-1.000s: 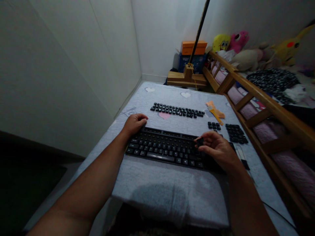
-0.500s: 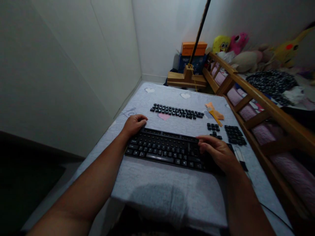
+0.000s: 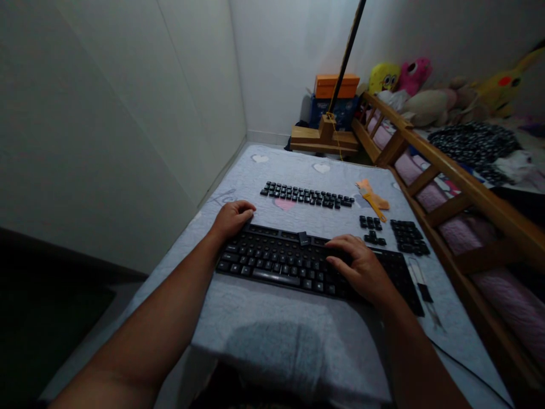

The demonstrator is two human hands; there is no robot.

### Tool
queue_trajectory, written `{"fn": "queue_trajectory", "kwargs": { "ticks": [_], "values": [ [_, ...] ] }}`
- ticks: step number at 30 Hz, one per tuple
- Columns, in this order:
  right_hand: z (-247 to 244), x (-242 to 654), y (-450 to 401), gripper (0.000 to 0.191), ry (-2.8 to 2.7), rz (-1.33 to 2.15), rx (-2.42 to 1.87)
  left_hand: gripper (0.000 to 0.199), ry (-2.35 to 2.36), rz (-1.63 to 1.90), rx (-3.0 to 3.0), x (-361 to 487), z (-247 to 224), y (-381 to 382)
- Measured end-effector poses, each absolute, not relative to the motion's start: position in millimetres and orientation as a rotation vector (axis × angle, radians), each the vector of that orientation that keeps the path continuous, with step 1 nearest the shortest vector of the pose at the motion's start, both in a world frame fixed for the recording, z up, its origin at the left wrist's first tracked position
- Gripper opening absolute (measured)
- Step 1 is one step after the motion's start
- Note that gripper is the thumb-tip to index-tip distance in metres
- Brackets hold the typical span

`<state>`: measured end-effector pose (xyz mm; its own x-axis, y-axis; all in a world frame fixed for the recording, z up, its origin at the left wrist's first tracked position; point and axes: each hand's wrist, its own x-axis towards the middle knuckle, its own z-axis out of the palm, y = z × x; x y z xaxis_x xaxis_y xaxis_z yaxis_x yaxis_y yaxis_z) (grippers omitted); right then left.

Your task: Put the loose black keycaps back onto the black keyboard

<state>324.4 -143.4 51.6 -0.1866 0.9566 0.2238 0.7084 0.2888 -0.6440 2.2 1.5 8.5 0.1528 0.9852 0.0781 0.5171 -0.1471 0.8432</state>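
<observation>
A black keyboard (image 3: 276,277) lies on the cloth-covered table, with many keycaps gone from its upper rows and right-hand block. My left hand (image 3: 233,218) is closed at its far left corner, fingers curled against the edge. Over the right part of the keys is my right hand (image 3: 355,264), thumb and fingers apart, with nothing visible between them. One loose black keycap (image 3: 303,238) sits tilted on the keyboard's top strip, left of the right fingertips. Removed keycaps (image 3: 306,195) stand in rows beyond the keyboard.
More keycaps (image 3: 409,237) are grouped at the right. Beside them lie a yellow-orange brush (image 3: 374,205) on an orange cloth, and a wire-ended tool with a black middle (image 3: 424,292). A cable (image 3: 468,369) runs along the right. A wooden bed rail (image 3: 460,182) borders the table.
My right hand has moved left and its fingers have spread. A loose keycap now shows on the keyboard's top strip. The left hand has stayed in place.
</observation>
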Motion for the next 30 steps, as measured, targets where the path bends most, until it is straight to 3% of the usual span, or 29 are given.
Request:
{"fn": "queue_trajectory", "kwargs": {
  "ticks": [12, 21, 27, 30],
  "values": [
    [53, 287, -91, 0.049, -2.373, 0.399, -1.531, 0.032, 1.399, 0.880, 1.805, 0, 1, 5],
    [51, 285, -85, 0.028, -2.374, 0.419, -1.551, 0.030, 1.384, 0.873, 1.791, 0, 2, 6],
    [71, 294, -103, 0.041, -1.916, 0.968, -1.441, 0.031, 1.360, 0.911, 1.779, 0, 5, 4],
    [73, 299, -116, 0.037, -1.566, 1.307, -1.315, 0.032, 1.400, 0.968, 1.815, 1, 13, 0]
  ]
}}
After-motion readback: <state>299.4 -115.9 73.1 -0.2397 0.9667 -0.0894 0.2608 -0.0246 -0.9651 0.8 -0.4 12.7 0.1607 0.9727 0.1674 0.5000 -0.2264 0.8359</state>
